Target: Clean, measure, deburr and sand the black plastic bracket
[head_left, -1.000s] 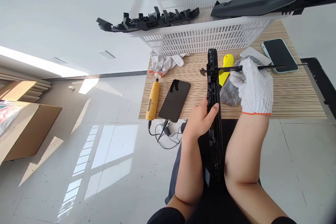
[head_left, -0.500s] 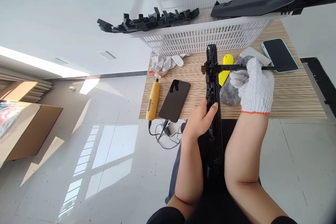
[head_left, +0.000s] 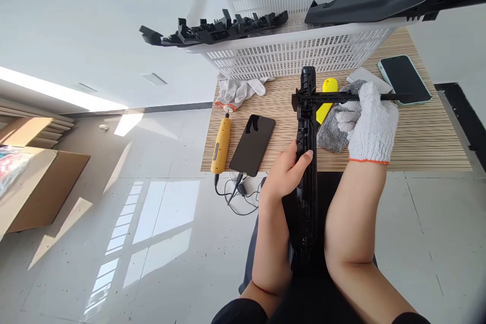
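My bare left hand [head_left: 286, 173] is wrapped round the middle of a long black plastic part [head_left: 307, 134], thumb on top. The part points away from me over the table edge, its near end by my lap. My right hand [head_left: 372, 126], in a white knit glove with an orange cuff, grips a black caliper [head_left: 336, 97]. The caliper lies crosswise, with its jaws at the part's far section; whether they touch both sides I cannot tell. Beneath the caliper are a yellow-handled tool [head_left: 329, 86] and a grey cloth [head_left: 331, 136], partly covered by the glove.
A white basket [head_left: 228, 61] at the back holds more black plastic parts [head_left: 224, 30]. On the striped table [head_left: 429, 147] lie a yellow corded power tool [head_left: 220, 147], a dark phone [head_left: 252, 144], another glove [head_left: 237, 92] and a light-cased phone [head_left: 405, 78]. A cardboard box [head_left: 49, 192] stands left.
The part's near end has swung slightly left and its far end slightly right, making it more upright in view. The caliper and gloved hand have shifted a little; both grips are kept.
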`<state>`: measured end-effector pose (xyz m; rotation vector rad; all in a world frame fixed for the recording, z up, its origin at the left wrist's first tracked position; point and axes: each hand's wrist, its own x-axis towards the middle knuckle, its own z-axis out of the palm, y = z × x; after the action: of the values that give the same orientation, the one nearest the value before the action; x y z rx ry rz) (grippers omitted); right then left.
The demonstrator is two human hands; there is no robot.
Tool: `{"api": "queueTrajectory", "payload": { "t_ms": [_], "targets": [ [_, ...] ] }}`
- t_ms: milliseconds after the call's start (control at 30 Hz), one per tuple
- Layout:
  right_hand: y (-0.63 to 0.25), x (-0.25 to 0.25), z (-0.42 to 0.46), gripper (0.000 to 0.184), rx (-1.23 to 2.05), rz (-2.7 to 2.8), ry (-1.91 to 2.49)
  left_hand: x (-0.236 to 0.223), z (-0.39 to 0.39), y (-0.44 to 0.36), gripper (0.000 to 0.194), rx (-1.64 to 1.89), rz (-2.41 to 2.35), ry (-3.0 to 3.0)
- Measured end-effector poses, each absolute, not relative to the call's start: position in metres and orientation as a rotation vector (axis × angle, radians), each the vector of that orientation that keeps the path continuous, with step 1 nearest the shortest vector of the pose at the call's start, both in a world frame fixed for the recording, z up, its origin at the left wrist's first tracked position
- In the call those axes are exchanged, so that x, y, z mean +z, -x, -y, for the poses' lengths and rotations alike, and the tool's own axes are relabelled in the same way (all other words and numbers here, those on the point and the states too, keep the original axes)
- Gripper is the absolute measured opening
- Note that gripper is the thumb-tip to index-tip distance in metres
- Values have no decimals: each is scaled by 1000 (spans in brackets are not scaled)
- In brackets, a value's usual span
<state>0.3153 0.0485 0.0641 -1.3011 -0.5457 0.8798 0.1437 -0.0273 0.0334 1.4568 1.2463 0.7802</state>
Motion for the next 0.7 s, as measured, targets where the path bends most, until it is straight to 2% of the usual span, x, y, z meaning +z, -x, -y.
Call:
{"api": "queueTrajectory", "payload": {
  "t_ms": [700],
  "targets": [
    [-303, 77, -45, 22, 762, 635, 1210, 33, 27, -145, 23, 791, -1238, -1424]
  ]
}}
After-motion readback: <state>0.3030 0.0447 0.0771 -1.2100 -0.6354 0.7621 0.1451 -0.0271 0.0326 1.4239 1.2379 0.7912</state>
